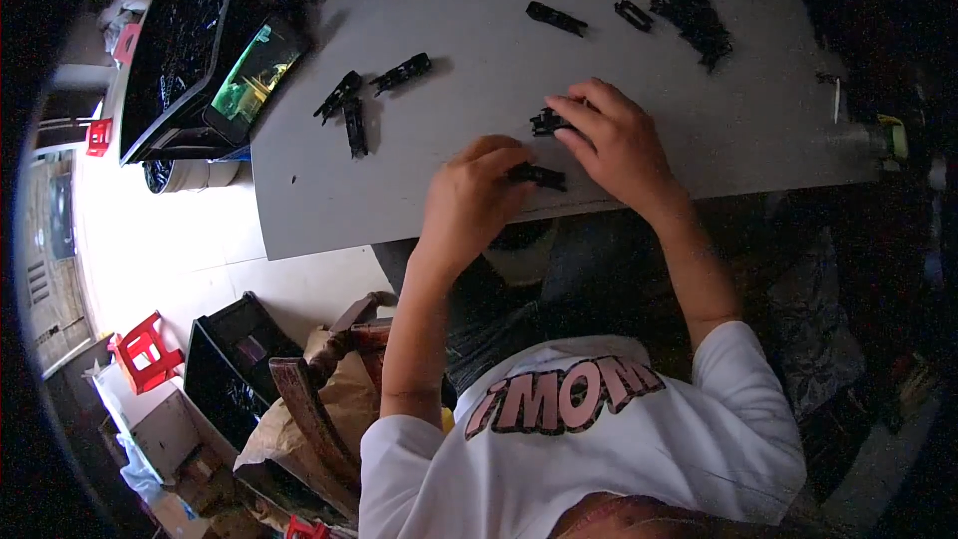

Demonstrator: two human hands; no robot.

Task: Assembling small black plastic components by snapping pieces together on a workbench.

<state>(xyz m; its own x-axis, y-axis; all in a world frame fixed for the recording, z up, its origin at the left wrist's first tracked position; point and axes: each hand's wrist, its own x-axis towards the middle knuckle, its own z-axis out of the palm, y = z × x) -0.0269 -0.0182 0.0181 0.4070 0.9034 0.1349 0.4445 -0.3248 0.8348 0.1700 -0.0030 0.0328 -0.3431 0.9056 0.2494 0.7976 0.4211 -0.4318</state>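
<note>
My left hand (471,192) is closed on a small black plastic part (541,177), long and narrow, near the front edge of the grey table (639,70). Just right of it, my right hand (617,138) has its thumb and fingers closed around another black plastic part (545,123), whose left end sticks out past the fingertips. The exact kind of these parts is too dark to make out. More parts of the same look lie about: a black piece (402,73) to the left, and another black piece (556,18) farther back.
A phone (254,80) with a lit screen leans against a large black bin (180,50) full of black pieces, at the table's left. Several parts form a dark pile (692,20) at the back right. Below left stand a red stool (147,352) and a black crate (235,359).
</note>
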